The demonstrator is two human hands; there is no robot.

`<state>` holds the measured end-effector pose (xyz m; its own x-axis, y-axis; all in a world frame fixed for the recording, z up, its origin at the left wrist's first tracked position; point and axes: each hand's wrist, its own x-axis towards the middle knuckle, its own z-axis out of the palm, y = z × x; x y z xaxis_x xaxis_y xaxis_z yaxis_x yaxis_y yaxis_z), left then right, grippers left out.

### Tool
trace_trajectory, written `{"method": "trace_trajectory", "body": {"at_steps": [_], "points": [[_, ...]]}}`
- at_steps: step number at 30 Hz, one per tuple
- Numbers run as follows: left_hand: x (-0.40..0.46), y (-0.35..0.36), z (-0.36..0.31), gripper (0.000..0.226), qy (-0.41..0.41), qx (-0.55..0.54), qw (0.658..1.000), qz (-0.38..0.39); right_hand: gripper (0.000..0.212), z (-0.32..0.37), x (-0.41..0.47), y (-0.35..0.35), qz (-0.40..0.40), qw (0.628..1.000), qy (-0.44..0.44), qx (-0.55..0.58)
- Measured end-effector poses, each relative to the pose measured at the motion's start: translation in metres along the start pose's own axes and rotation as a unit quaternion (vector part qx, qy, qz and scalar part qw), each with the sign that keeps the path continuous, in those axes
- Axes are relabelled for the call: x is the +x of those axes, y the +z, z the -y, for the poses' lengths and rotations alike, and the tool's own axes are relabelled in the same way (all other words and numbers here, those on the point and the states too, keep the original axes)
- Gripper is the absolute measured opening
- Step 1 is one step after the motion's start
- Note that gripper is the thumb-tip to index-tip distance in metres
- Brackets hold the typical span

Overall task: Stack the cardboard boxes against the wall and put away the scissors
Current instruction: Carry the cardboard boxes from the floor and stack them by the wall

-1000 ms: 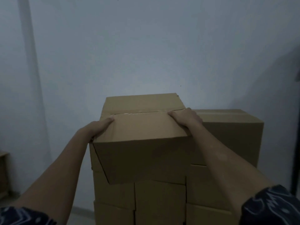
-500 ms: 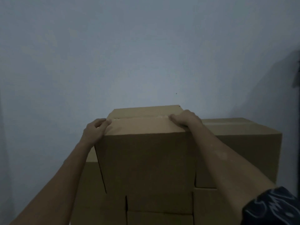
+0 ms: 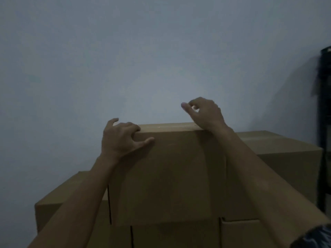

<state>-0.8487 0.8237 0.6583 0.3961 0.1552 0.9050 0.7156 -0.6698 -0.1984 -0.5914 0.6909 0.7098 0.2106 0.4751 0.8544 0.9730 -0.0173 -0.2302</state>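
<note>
The top box [image 3: 166, 174] is my landmark here, sitting on the pile of cardboard boxes against the pale wall [image 3: 125, 59]. To its left, a lower box [image 3: 53, 208] juts out from the stack, its top well beneath the top box's lid.

At the top box's left upper corner, the left hand [image 3: 121, 138] curls over the edge: fingers bent onto the lid, thumb laid along the front face. It holds that corner, though how firmly I cannot tell.

At the right upper corner things have changed. A moment ago the right hand [image 3: 206, 113] lay flat on the lid; now it is lifted clear above the corner, fingers loosely curled and holding nothing, only the wrist near the edge. The box also looks squarer against the wall than it did a second ago, when it hung tilted out from the pile.

I judge the box is set down and being released, so this one is stacked.

Right of the top box, another box [image 3: 286, 151] sits slightly lower, and beyond it a dark upright object [image 3: 325, 122] stands at the frame's edge.

The scissors are nowhere in view.
</note>
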Motion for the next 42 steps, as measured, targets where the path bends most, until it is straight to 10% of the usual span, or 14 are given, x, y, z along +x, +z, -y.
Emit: {"method": "trace_trajectory", "body": {"at_steps": [8,29,36,42], "points": [[0.020,0.051,0.007,0.076,-0.005,0.006,1.000,0.006,0.069,-0.017,-0.037,0.069,-0.056,0.974,-0.074,-0.208],[0.040,0.125,0.002,0.080,-0.034,-0.028,0.993,0.105,0.057,-0.073,-0.008,0.119,0.010,0.988,-0.035,-0.149],[0.022,0.100,-0.076,0.031,0.014,-0.155,0.987,-0.030,0.066,-0.089,-0.054,0.070,-0.052,0.990,0.046,-0.123],[-0.016,0.105,-0.200,0.024,0.117,-0.325,0.934,0.088,0.057,-0.145,-0.161,-0.009,-0.005,0.969,0.149,-0.197]]}}
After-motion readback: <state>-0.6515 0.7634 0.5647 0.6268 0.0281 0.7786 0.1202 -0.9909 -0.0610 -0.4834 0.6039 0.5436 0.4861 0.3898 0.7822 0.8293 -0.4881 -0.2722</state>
